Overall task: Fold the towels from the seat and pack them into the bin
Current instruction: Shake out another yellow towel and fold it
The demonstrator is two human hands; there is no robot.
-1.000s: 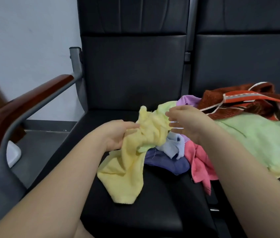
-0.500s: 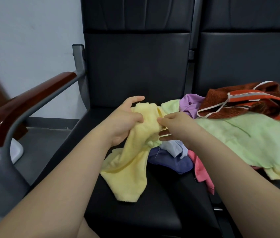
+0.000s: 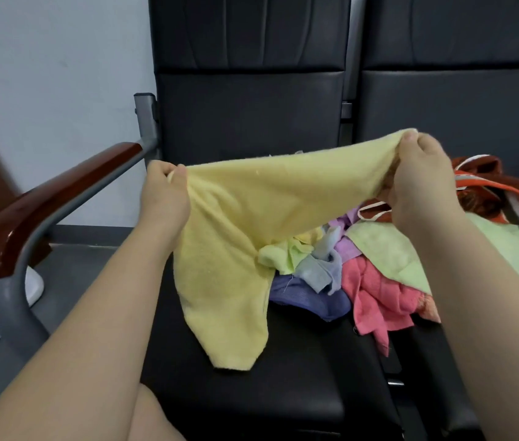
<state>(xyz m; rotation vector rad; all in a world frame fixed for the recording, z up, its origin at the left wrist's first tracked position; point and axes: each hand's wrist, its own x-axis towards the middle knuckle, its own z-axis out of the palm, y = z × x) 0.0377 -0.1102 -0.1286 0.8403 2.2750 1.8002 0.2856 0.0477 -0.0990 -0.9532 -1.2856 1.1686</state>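
Left hand (image 3: 164,198) and right hand (image 3: 420,186) each pinch a corner of a yellow towel (image 3: 245,224), stretched between them above a black seat (image 3: 283,402). A pile of towels (image 3: 379,291) lies below the right hand.

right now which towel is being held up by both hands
The yellow towel: left hand and right hand pinch its top corners; the pink towel and green towel lie heaped on the seat.

The left hand (image 3: 164,194) and right hand (image 3: 420,183), which had met at the bunched yellow towel (image 3: 245,233), moved apart and rose, stretching its top edge taut; the right hand apparently shifted its pinch to a corner.
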